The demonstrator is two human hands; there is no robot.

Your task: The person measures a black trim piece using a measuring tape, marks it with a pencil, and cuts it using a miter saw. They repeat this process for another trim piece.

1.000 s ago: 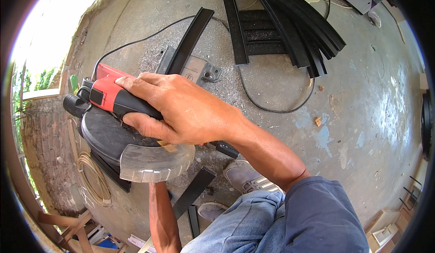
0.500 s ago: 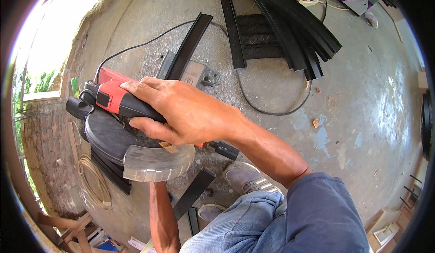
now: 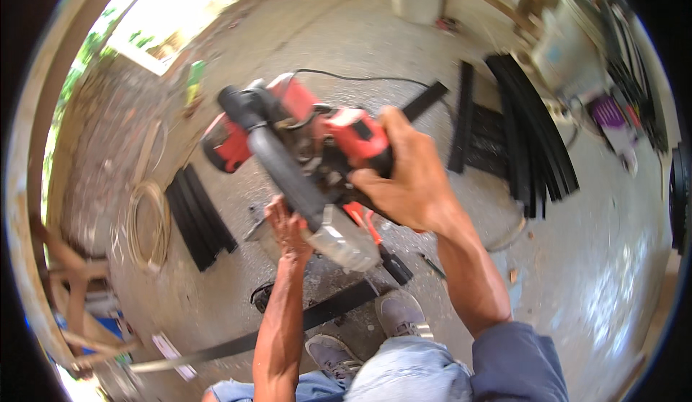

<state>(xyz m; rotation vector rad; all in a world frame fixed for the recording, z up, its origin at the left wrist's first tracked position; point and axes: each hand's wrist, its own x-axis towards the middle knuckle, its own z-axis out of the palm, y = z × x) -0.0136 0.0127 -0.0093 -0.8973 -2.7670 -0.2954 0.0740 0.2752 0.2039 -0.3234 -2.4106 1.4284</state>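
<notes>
My right hand [image 3: 418, 171] is wrapped round the handle of a red and black miter saw [image 3: 295, 164], whose handle sits right of its blade guard. The saw's clear lower guard [image 3: 346, 243] faces me, slightly blurred. Low beside the guard, my left hand [image 3: 288, 230] has its fingers stretched out over the saw's base; the guard hides part of what lies there. A long black strip [image 3: 339, 305] lies between the saw and my shoes. Behind my right hand, another black strip [image 3: 425, 101] sticks out past the saw.
Several black strips [image 3: 200, 218] lie on the left, and a larger pile of black pieces [image 3: 533, 135] on the right. A coiled pale hose [image 3: 149, 225] rests near the brick wall. A white bucket [image 3: 573, 45] stands at the far right; the saw's cord [image 3: 360, 78] runs behind it.
The view has shifted, showing more floor to the left and the far buckets. My left hand, hidden behind the guard before, now shows beside it. My right hand stays on the saw handle.
</notes>
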